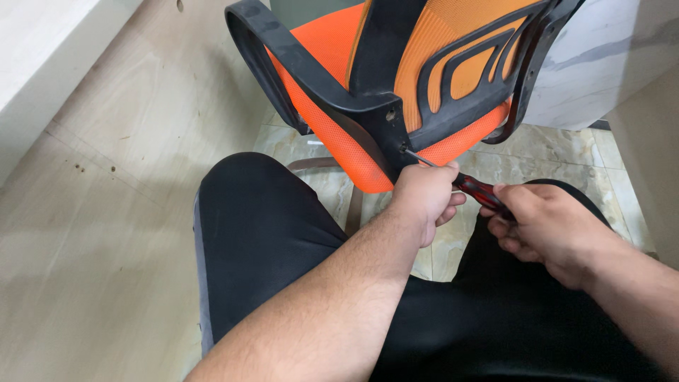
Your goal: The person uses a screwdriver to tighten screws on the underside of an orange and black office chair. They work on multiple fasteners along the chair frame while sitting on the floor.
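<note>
An orange mesh office chair (453,71) with a black plastic frame (368,106) and armrest (254,49) stands tilted in front of me. A screwdriver (475,188) with a red and black handle points its metal tip at a spot on the black frame under the seat. My left hand (423,198) is closed around the shaft near the tip, close to the frame. My right hand (548,226) grips the handle end. Both forearms reach across my lap in black trousers (262,233).
A light wooden panel (106,212) lies on the left. Marbled tile floor (566,148) shows beneath the chair. A chrome chair leg (315,164) sits behind my knee. A pale marbled wall panel (608,56) rises at the right.
</note>
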